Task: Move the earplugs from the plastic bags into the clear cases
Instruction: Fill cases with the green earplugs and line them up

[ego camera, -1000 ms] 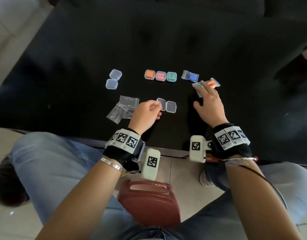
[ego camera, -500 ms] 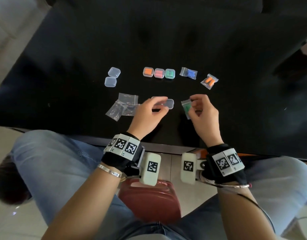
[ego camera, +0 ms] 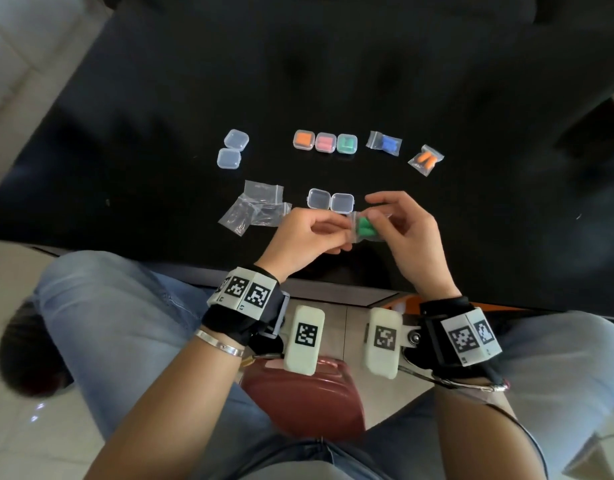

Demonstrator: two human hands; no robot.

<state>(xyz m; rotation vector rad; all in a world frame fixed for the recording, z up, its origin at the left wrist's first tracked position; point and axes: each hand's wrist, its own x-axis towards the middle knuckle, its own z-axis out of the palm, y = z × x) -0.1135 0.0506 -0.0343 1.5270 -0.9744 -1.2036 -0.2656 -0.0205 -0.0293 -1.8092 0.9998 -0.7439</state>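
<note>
Both hands hold a small plastic bag of green earplugs just above the black table's near edge. My left hand pinches its left side and my right hand pinches its right side. Just beyond the bag an open, empty clear case lies on the table. Farther back stand three closed cases in a row, holding orange, pink and green earplugs. To their right lie a bag of blue earplugs and a bag of orange earplugs.
Two empty closed clear cases sit at the back left. A pile of empty plastic bags lies left of my left hand. The black table stretches far back. Below its near edge are my knees and a dark red stool.
My left hand left the open case and joined my right hand on the green earplug bag, which my right hand had brought in from the right.
</note>
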